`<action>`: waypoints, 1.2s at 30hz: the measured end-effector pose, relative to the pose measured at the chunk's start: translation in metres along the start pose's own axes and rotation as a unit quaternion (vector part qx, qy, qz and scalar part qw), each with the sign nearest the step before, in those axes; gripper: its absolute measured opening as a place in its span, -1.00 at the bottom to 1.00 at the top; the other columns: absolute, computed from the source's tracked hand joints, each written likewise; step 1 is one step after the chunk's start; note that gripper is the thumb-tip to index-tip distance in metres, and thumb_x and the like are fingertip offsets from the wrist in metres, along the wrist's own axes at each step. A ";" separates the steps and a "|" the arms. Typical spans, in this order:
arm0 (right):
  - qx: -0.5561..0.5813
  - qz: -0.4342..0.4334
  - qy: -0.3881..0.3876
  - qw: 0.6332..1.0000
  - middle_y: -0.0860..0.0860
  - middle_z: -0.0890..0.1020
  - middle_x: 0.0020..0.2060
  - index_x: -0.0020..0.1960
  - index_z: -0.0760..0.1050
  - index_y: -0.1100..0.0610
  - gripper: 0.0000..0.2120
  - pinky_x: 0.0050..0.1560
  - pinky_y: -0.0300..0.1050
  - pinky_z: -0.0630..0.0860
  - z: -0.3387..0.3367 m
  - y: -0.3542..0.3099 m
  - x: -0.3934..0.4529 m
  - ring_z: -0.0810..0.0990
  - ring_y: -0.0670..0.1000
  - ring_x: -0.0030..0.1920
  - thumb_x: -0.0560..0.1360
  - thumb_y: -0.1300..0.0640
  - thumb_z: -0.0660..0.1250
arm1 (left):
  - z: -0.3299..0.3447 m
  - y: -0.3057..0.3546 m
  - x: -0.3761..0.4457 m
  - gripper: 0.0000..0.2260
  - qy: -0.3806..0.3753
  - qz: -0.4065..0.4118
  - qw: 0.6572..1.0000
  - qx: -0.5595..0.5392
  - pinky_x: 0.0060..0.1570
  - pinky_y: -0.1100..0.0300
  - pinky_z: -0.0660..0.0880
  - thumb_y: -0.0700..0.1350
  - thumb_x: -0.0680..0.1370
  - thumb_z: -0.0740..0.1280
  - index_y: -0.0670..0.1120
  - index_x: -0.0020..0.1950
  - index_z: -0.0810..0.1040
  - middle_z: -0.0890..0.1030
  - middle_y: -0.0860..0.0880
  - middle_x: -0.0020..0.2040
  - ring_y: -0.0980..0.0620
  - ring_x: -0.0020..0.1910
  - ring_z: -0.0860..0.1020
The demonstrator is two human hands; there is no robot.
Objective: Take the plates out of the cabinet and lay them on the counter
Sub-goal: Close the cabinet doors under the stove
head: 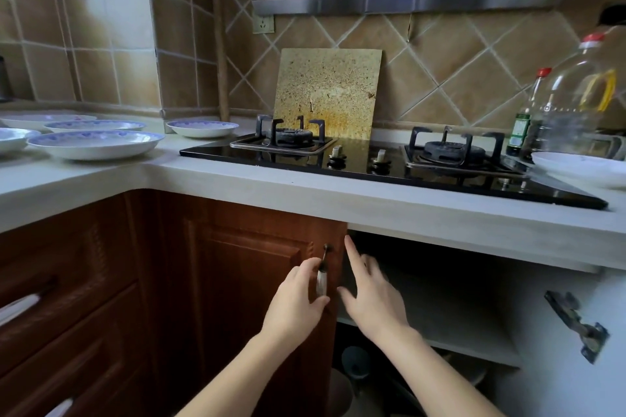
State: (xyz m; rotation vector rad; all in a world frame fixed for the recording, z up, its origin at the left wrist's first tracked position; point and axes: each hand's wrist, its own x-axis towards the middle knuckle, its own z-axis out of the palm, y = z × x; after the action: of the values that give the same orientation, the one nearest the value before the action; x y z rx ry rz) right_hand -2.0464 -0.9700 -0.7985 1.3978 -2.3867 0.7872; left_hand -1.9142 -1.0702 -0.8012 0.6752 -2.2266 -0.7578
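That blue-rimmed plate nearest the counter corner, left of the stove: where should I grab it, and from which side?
Grip the plate by its near rim, coming from the front over the counter edge. The rim flares outward and overhangs its narrower base, so fingers can slip beneath with a thumb on top. Other plates crowd its back and left, leaving the front clearest.

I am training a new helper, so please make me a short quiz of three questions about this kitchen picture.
1. True or false: the left hand is at the handle of the brown cabinet door.
2. Where is the plain white plate? A) right of the stove B) in the cabinet C) on a burner
3. Fill in: the right hand has its fingers ____ (spread or closed) at the door's edge.

Key: 1 true; 2 A; 3 spread.
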 end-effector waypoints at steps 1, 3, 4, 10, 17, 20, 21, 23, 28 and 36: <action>-0.004 0.006 0.008 1.000 0.06 0.22 0.50 0.44 -0.43 -0.34 -0.07 0.10 -0.03 0.56 -0.003 -0.001 -0.004 0.48 0.08 0.30 0.51 -0.12 0.32 | -0.003 -0.001 -0.008 -0.41 -0.001 0.030 0.999 0.042 0.16 0.32 0.37 -0.03 0.44 0.44 0.17 0.40 0.26 0.41 0.22 0.25 0.25 0.22 0.39; -0.026 0.021 0.017 0.999 0.03 0.16 0.53 0.51 -0.30 -0.26 -0.11 0.32 0.04 0.42 -0.010 0.000 -0.017 0.34 0.09 0.41 0.50 -0.12 0.32 | -0.012 -0.004 -0.024 -0.40 0.018 0.090 0.988 0.127 0.26 0.29 0.26 0.05 0.45 0.41 0.11 0.44 0.25 0.37 0.15 0.35 0.15 0.34 0.33; -0.037 0.033 0.016 0.999 0.02 0.14 0.53 0.54 -0.22 -0.21 -0.15 0.36 0.03 0.37 -0.014 0.000 -0.024 0.29 0.08 0.44 0.50 -0.13 0.32 | -0.017 -0.003 -0.031 -0.42 0.023 0.110 0.980 0.165 0.31 0.24 0.21 0.08 0.46 0.38 0.09 0.44 0.27 0.36 0.11 0.38 0.09 0.40 0.30; -0.083 0.100 0.003 0.992 0.01 0.11 0.54 0.56 -0.16 -0.09 -0.14 0.39 -0.05 0.30 -0.044 0.003 -0.085 0.17 0.04 0.50 0.47 -0.18 0.30 | -0.026 0.017 -0.062 -0.34 -0.044 0.188 0.949 0.248 0.44 0.07 -0.06 0.18 0.41 0.22 0.09 0.49 0.15 0.25 0.06 0.48 0.01 0.52 0.09; -0.167 0.177 0.005 0.970 -0.02 -0.02 0.54 0.48 -0.34 -0.20 -0.13 0.42 -0.01 0.18 -0.100 0.004 -0.161 0.05 0.08 0.52 0.45 -0.23 0.24 | -0.006 0.063 -0.087 -0.32 -0.113 0.281 0.936 0.182 0.42 0.11 -0.28 0.20 0.42 0.17 0.11 0.52 0.09 0.13 0.06 0.53 0.03 0.54 -0.04; -0.196 0.201 0.014 0.960 -0.01 -0.03 0.54 0.46 -0.34 -0.21 -0.15 0.44 0.01 0.12 -0.130 -0.002 -0.197 0.01 0.09 0.52 0.45 -0.26 0.21 | 0.005 0.085 -0.099 -0.33 -0.126 0.315 0.930 0.142 0.43 0.13 -0.26 0.21 0.41 0.17 0.12 0.51 0.13 0.12 0.08 0.53 0.03 0.54 -0.04; -0.204 0.211 0.017 0.956 -0.01 -0.02 0.54 0.48 -0.31 -0.20 -0.17 0.45 0.02 0.11 -0.142 -0.004 -0.209 0.01 0.09 0.53 0.46 -0.26 0.20 | 0.010 0.094 -0.105 -0.34 -0.130 0.326 0.928 0.128 0.43 0.14 -0.26 0.21 0.42 0.17 0.13 0.51 0.12 0.11 0.10 0.53 0.05 0.53 -0.05; -0.219 0.232 0.027 0.947 0.00 0.00 0.55 0.52 -0.22 -0.18 -0.19 0.46 0.02 0.11 -0.163 -0.010 -0.235 0.01 0.09 0.53 0.46 -0.26 0.21 | 0.020 0.115 -0.120 -0.34 -0.143 0.347 0.922 0.095 0.43 0.18 -0.26 0.21 0.42 0.17 0.12 0.51 0.12 0.12 0.13 0.51 0.08 0.52 -0.04; -0.269 0.279 0.057 0.920 0.03 0.13 0.53 0.56 -0.02 -0.10 -0.22 0.44 0.07 0.16 -0.206 -0.027 -0.294 0.11 0.13 0.52 0.46 -0.17 0.28 | 0.043 0.171 -0.156 -0.30 -0.193 0.400 0.895 0.033 0.49 0.10 -0.08 0.20 0.41 0.19 0.05 0.52 0.11 0.16 0.08 0.51 0.05 0.52 0.04; -0.289 0.335 0.238 0.865 0.11 0.34 0.39 0.42 0.31 0.03 -0.22 0.26 0.13 0.38 -0.257 -0.027 -0.386 0.26 0.13 0.35 0.28 0.06 0.54 | 0.080 0.259 -0.201 -0.26 -0.234 0.501 0.832 -0.040 0.49 -0.03 -0.03 0.26 0.45 0.17 0.09 0.55 -0.05 -0.08 0.08 0.57 0.00 0.55 -0.13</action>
State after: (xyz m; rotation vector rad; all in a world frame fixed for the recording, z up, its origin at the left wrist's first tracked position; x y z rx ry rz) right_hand -1.8412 -0.5542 -0.7647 0.0982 -2.3727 0.4014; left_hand -1.9091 -0.7355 -0.7610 -0.8062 -2.4917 -0.4558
